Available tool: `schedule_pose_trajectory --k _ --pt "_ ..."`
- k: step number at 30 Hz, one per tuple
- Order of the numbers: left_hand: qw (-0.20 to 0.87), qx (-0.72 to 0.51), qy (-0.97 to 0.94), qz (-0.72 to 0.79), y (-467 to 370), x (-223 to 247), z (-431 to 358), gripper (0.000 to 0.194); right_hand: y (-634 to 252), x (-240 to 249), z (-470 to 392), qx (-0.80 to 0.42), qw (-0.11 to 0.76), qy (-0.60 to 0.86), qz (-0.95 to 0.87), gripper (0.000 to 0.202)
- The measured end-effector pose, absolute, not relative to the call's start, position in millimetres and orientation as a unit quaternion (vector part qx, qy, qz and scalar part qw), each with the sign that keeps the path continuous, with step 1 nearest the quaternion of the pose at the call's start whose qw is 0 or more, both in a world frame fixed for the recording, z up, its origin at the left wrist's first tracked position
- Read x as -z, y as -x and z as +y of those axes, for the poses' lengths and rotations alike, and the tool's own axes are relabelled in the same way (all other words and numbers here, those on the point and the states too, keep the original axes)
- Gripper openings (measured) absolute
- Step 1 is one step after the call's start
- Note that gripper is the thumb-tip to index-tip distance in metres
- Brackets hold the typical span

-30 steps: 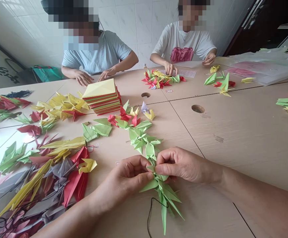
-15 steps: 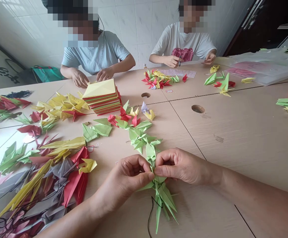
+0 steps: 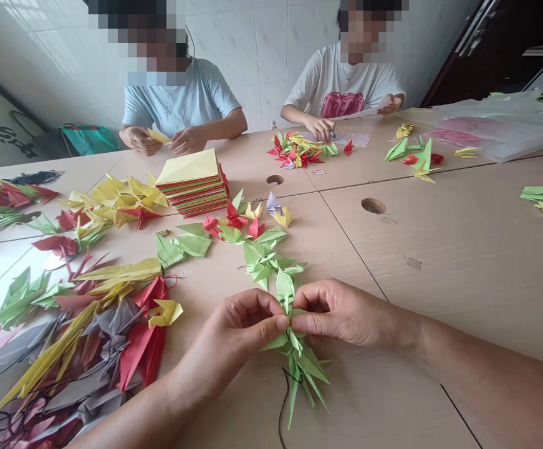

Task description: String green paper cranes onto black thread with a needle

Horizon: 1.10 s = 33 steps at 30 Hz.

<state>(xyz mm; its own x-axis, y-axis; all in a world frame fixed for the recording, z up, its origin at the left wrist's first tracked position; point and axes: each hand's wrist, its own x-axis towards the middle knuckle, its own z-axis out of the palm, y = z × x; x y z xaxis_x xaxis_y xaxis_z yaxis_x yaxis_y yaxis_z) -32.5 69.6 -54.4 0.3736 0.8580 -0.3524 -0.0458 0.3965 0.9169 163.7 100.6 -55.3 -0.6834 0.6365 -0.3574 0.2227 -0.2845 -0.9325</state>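
Green paper strand (image 3: 302, 358), long axis running away from me, pointed tips toward me; my left hand (image 3: 247, 324) and right hand (image 3: 341, 315) pinch it.

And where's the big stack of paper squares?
In the head view, the paper stack stands on the table left of centre, just right of the yellow origami cranes.

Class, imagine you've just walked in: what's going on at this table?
The left hand and right hand pinch green folded paper, a black cord against it. Colourful folded pieces lie heaped at the left. Opposite, a person in light blue holds yellow paper behind a stack of coloured sheets; a person in white holds a pen.
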Motion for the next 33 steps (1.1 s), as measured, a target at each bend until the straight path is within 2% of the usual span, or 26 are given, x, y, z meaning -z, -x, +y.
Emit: schedule_pose_trajectory --k 8,22,25,33 --pt "0.727 -0.328 -0.437 0.417 31.3 54.3 66.6 0.020 -163.9 54.4 102.3 -0.728 0.139 0.353 -0.571 0.022" --pt "0.624 -0.255 -0.552 0.491 29.8 52.0 63.8 0.018 -168.3 62.4 102.4 -0.731 0.124 0.335 -0.581 0.025" --pt "0.638 -0.233 -0.537 0.500 29.7 52.0 63.7 0.016 -168.0 62.2 103.1 -0.717 0.113 0.345 -0.595 0.026" --pt "0.648 -0.269 -0.541 0.464 31.1 51.3 66.4 0.015 -168.1 61.1 105.0 -0.712 0.104 0.353 -0.598 0.028"
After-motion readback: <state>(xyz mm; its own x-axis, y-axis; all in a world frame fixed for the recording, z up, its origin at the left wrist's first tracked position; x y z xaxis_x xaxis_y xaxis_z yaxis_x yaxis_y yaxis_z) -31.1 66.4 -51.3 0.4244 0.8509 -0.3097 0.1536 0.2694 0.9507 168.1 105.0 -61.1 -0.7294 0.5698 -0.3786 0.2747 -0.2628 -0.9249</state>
